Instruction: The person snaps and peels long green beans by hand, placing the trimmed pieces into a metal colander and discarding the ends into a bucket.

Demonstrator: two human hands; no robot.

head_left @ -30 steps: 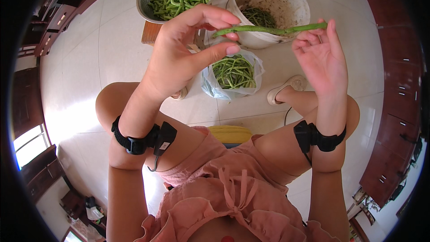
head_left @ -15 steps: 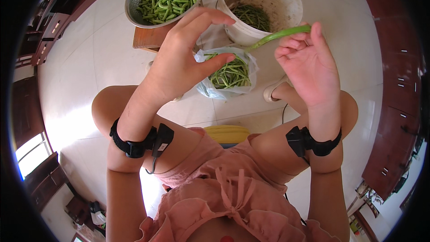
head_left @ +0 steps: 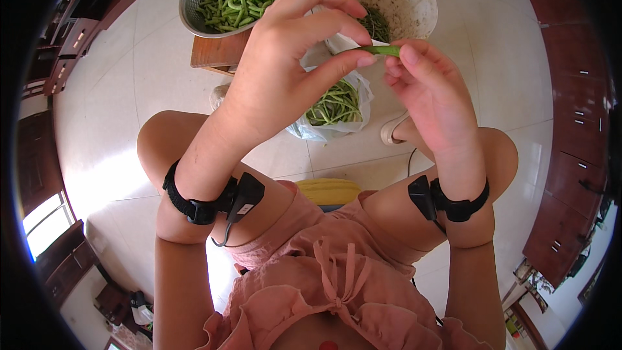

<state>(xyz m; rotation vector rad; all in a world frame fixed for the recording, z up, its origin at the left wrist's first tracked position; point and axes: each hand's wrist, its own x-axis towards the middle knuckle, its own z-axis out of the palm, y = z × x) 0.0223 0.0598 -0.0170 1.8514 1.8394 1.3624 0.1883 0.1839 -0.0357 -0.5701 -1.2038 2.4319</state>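
— So, where do you stand with these beans?

— You have one green bean [head_left: 381, 50] pinched between both hands, up in front of you. Your left hand [head_left: 285, 71] closes thumb against fingertips on its near end, and your right hand [head_left: 424, 87] grips the other end with thumb and forefinger. Only a short stretch of the pod shows between them, so you cannot tell from here whether it is whole or already a piece.

— And the rest of the work?

— Judging by how things lie, you are somewhere in the middle. The metal colander [head_left: 194, 16], standing on a small wooden stool [head_left: 217, 55], holds a good heap of short green pieces (that looks like the finished lot). The pale bucket [head_left: 414, 6] beside it has some dark green scraps at the bottom, partly hidden behind your fingers.

— What is left to do?

— The clear plastic bag [head_left: 337, 107] on the tiled floor [head_left: 116, 104], just beyond your knees, is open and has a fair bunch of long beans in it. Those seem untouched, so I'd judge a good share remains, the one in your hands included.
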